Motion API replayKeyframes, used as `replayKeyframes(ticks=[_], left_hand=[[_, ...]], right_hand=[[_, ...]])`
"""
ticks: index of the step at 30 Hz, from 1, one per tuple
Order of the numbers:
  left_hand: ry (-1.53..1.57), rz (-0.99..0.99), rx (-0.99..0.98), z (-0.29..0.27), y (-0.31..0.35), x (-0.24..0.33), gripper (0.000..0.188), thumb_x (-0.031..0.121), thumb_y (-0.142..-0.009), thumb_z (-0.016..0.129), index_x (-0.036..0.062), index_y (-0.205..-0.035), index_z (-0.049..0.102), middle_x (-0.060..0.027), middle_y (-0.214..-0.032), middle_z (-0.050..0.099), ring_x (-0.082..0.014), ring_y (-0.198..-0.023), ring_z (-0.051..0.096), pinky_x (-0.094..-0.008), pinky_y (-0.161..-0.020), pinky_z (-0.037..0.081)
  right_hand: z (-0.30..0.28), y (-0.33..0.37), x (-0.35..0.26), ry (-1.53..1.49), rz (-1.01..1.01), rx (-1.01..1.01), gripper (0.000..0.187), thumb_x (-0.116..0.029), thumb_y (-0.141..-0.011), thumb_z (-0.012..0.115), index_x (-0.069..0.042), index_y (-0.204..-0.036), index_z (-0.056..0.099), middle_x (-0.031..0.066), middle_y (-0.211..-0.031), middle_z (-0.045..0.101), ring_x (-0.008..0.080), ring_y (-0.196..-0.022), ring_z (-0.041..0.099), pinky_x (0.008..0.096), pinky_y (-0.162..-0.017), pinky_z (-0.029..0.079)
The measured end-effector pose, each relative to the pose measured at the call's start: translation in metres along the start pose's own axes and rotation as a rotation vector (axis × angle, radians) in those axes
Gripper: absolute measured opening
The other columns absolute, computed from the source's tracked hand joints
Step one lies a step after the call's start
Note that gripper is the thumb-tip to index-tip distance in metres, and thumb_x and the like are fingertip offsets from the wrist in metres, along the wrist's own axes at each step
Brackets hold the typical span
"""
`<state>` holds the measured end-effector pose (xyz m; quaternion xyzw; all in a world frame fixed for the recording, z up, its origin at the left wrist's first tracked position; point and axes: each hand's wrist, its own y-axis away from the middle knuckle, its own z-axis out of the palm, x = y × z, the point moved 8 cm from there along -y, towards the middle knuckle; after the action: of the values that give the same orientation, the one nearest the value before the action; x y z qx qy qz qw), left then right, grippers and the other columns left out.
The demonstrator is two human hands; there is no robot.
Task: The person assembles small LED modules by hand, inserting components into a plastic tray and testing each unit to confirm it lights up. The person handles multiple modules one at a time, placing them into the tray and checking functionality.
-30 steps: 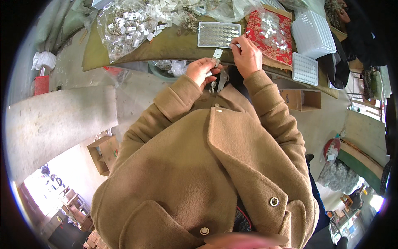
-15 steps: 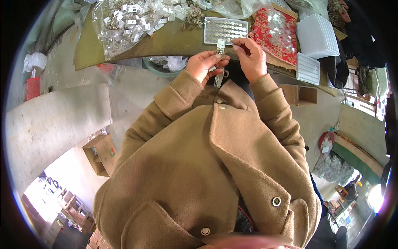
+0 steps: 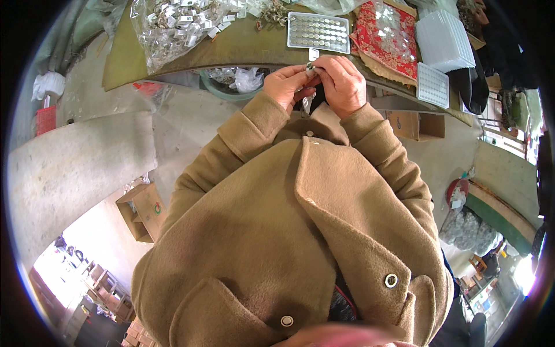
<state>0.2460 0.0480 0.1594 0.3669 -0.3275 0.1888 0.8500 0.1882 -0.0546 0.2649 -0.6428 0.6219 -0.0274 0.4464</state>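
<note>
Above my lap, at the table's near edge, my left hand [image 3: 284,87] is closed in a pinch on a small shiny metallic piece. A white tag [image 3: 314,54] sticks up from it, and a silvery strip [image 3: 307,104] hangs below the fingers. My right hand [image 3: 343,84] has its thumb and fingertips pressed together against the same piece, touching the left fingertips. Most of the piece is hidden by the fingers. Just beyond both hands lies a white tray [image 3: 317,50] with rows of small round silvery discs [image 3: 318,32].
A clear plastic bag [image 3: 151,49] of tagged metallic pieces lies at the table's left. To the right are a red patterned cloth [image 3: 370,55], a stack of white trays [image 3: 444,43] and a single tray [image 3: 432,87]. Below the table edge stands a basin [image 3: 222,92] containing plastic bags.
My right hand has moved left and its fingertips have come onto the piece in my left hand. The tag, upright and in full view before, is now partly covered.
</note>
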Motion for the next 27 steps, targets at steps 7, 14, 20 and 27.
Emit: replayKeyframes(ticks=[7,14,20,27], left_hand=[[-0.167,0.178,-0.011,0.005,0.009,0.003,0.031,0.011,-0.091,0.064,0.0023,-0.121,0.061,-0.0077,-0.106,0.068,-0.0167,-0.096,0.067,-0.0259,-0.074,0.057],[-0.12,0.059,-0.075,0.014,0.012,-0.003,0.026,0.017,-0.094,0.061,0.0055,-0.118,0.062,-0.0046,-0.102,0.068,-0.0142,-0.091,0.067,-0.0228,-0.067,0.055],[-0.148,-0.034,-0.132,0.022,0.019,-0.023,0.029,0.021,-0.094,0.061,0.0072,-0.119,0.06,-0.0037,-0.105,0.067,-0.0127,-0.095,0.067,-0.0215,-0.063,0.055],[0.375,-0.514,-0.152,-0.016,0.031,-0.082,0.022,0.02,-0.094,0.062,0.0106,-0.113,0.059,-0.0104,-0.099,0.068,-0.0129,-0.078,0.067,-0.0181,-0.05,0.054]], right_hand=[[0.007,0.015,0.029,-0.332,0.311,-0.12,0.012,-0.002,-0.08,0.067,-0.005,-0.09,0.06,0.0052,-0.08,0.062,0.0187,-0.074,0.062,0.0301,-0.065,0.049],[0.033,0.052,0.058,-1.04,0.943,-0.094,0.025,-0.019,-0.089,0.069,-0.001,-0.105,0.061,-0.0015,-0.086,0.061,0.0065,-0.075,0.055,0.0211,-0.063,0.044],[0.023,0.067,0.04,-0.933,0.838,-0.022,0.025,-0.021,-0.096,0.058,0.002,-0.1,0.068,0.0032,-0.083,0.068,0.0092,-0.069,0.062,0.0234,-0.066,0.05],[0.059,0.125,0.026,-1.382,1.267,-0.116,0.023,-0.016,-0.096,0.056,0.003,-0.107,0.064,0.0068,-0.082,0.066,0.0145,-0.071,0.064,0.0276,-0.069,0.052]])
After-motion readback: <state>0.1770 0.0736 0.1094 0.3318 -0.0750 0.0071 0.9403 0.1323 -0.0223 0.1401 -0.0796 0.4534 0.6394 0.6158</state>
